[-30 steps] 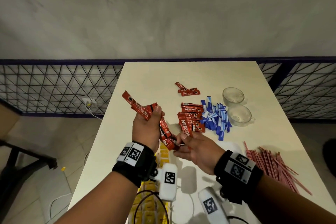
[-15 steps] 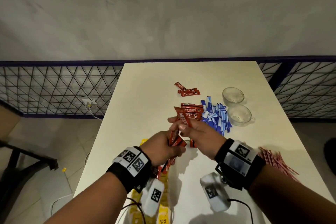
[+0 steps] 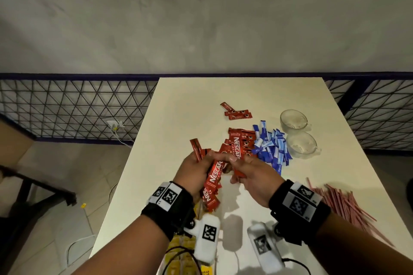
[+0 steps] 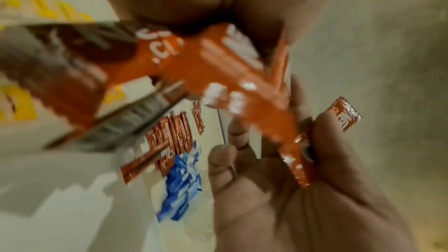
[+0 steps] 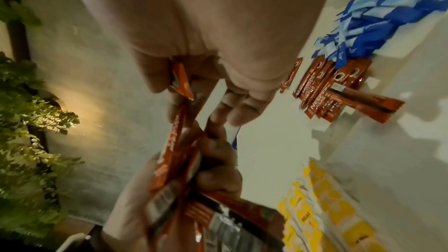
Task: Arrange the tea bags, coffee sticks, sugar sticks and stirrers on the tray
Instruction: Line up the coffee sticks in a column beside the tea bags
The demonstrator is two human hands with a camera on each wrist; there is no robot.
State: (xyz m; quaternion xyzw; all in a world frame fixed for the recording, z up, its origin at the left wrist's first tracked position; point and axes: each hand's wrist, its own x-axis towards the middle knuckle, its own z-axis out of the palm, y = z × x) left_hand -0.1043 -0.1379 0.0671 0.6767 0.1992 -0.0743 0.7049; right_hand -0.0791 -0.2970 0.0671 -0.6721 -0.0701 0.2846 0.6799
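Both the left hand and right hand grip red foil coffee sticks, while blue paper sugar sticks and thin red stirrers lie unsorted on the white bench.

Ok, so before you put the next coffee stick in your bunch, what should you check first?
1. Left hand grips the bunch of coffee sticks: ok.
2. Right hand pinches a coffee stick by its end: ok.
3. Bunch lined up evenly: not ok, one stick pokes out above the left hand at an angle.
4. More coffee sticks left on the table: ok, a pile lies beside the blue sugar sticks, plus a few further back.
5. Tray ready for them: cannot tell, no tray shows clearly.
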